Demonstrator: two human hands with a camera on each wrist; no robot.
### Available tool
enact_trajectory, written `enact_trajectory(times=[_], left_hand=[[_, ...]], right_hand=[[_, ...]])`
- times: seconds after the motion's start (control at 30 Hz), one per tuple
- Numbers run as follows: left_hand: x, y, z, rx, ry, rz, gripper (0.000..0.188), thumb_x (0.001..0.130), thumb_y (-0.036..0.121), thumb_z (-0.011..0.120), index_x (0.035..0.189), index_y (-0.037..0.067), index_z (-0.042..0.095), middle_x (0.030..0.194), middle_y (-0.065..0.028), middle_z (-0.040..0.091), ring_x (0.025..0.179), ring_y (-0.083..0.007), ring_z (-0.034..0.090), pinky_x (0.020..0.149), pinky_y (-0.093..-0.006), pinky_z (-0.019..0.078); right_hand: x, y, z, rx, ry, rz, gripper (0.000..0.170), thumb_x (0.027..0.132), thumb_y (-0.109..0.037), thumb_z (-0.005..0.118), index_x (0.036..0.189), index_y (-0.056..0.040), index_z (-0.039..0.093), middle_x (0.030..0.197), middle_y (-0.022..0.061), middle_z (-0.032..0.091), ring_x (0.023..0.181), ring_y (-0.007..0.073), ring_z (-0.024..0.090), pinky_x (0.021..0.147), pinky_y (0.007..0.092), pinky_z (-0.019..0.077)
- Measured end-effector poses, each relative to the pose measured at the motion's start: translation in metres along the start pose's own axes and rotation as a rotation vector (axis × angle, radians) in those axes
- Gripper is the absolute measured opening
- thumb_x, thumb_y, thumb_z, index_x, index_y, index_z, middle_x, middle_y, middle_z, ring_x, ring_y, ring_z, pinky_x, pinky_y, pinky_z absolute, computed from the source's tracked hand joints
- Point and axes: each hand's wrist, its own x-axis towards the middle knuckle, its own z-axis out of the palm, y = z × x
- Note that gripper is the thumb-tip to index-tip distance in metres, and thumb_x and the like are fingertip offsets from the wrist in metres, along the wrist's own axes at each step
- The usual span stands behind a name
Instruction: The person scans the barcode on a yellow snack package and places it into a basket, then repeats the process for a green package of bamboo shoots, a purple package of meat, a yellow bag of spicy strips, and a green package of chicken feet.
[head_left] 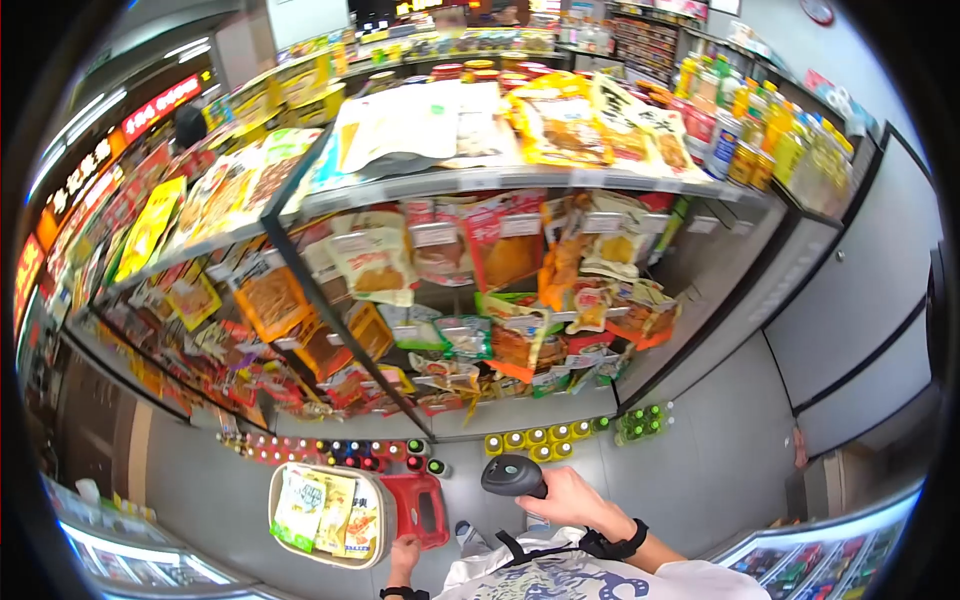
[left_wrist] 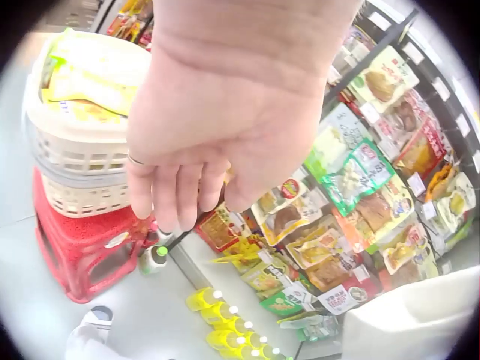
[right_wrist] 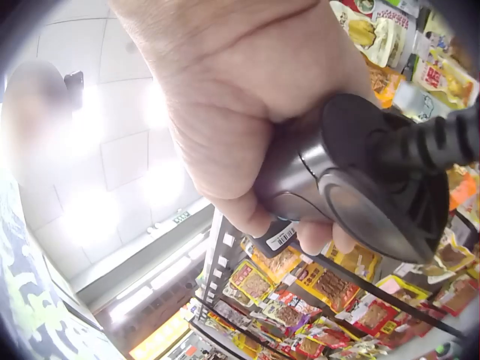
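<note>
Closest to the right wrist camera, the right hand (right_wrist: 244, 101) curls its fingers round a black scanner (right_wrist: 349, 191) with a ribbed cord (right_wrist: 446, 142). In the left wrist view, the left hand (left_wrist: 221, 127) has its fingers relaxed and side by side; beyond it, a cream basket (left_wrist: 82, 154) stands on a red stool (left_wrist: 64, 251). In the head view, the basket holds packets (head_left: 335, 510), the left hand is by the stool, touching or not I cannot tell, and the scanner is between a white shirt (head_left: 560, 572) and a rack (head_left: 530, 181) of food bags (head_left: 370, 260).
</note>
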Motion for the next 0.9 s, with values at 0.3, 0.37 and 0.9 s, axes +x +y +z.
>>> enact_trajectory(times=[0.3, 0.37, 0.9], left_hand=[[-0.006, 0.197, 0.015, 0.043, -0.111, 0.350, 0.037, 0.081, 0.025, 0.059, 0.109, 0.001, 0.062, 0.094, -0.0163, 0.068, 0.092, -0.0250, 0.065, 0.081, -0.0336, 0.0496], [0.002, 0.223, 0.026, 0.022, -0.130, 0.418, 0.037, 0.082, 0.024, 0.059, 0.111, 0.001, 0.060, 0.096, -0.0159, 0.068, 0.093, -0.0247, 0.065, 0.082, -0.0332, 0.0498], [-0.049, 0.417, -0.061, 0.340, 0.103, 0.844, 0.035, 0.080, 0.020, 0.057, 0.111, 0.004, 0.059, 0.106, -0.0172, 0.062, 0.100, -0.0338, 0.058, 0.086, -0.0401, 0.0466]], right_hand=[[-0.034, 0.070, -0.063, 0.128, 0.230, 0.028, 0.038, 0.072, -0.034, 0.067, 0.091, -0.0004, 0.065, 0.069, 0.0170, 0.063, 0.063, 0.0318, 0.062, 0.064, 0.0383, 0.0484], [-0.041, 0.087, -0.076, 0.155, 0.272, 0.041, 0.038, 0.072, -0.034, 0.067, 0.090, -0.0005, 0.066, 0.069, 0.0167, 0.064, 0.064, 0.0316, 0.062, 0.064, 0.0380, 0.0486], [-0.007, 0.128, -0.104, 0.221, 0.315, -0.028, 0.026, 0.074, -0.028, 0.065, 0.077, -0.0026, 0.067, 0.057, 0.0042, 0.063, 0.053, 0.0131, 0.060, 0.055, 0.0289, 0.0483]])
